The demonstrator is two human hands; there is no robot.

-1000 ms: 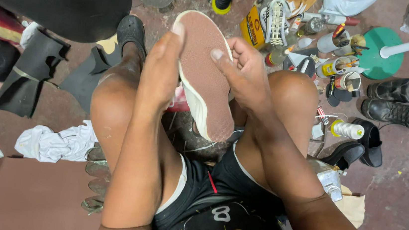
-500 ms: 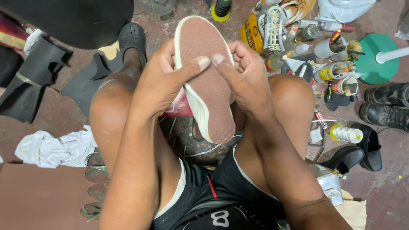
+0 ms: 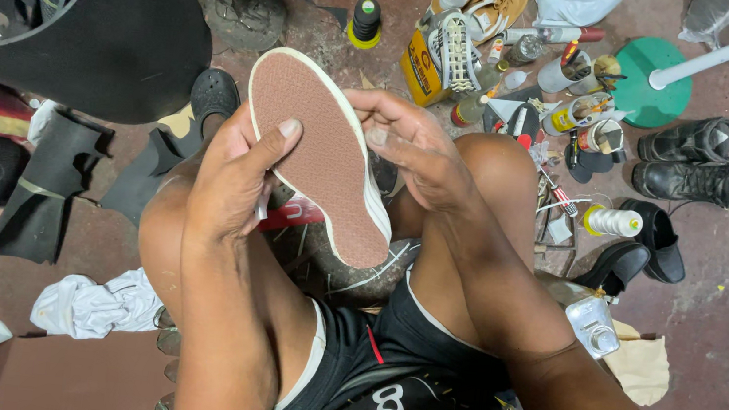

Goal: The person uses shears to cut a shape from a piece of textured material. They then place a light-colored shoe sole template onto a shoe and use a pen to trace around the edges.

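Shoe held sole-up between both hands, above the knees.
Left hand (image 3: 238,179) grips the shoe (image 3: 321,152) from its left edge, thumb on the brown sole; right hand (image 3: 410,147) clasps the opposite edge. Long axis runs from upper left to lower right.

Both hands raised between the bent knees, gripping.

The left hand (image 3: 238,175) clasps from the left, thumb pressed flat on top (forearm rising steeply from below); the right hand (image 3: 410,143) curls its fingers in from the right, wrist bent.
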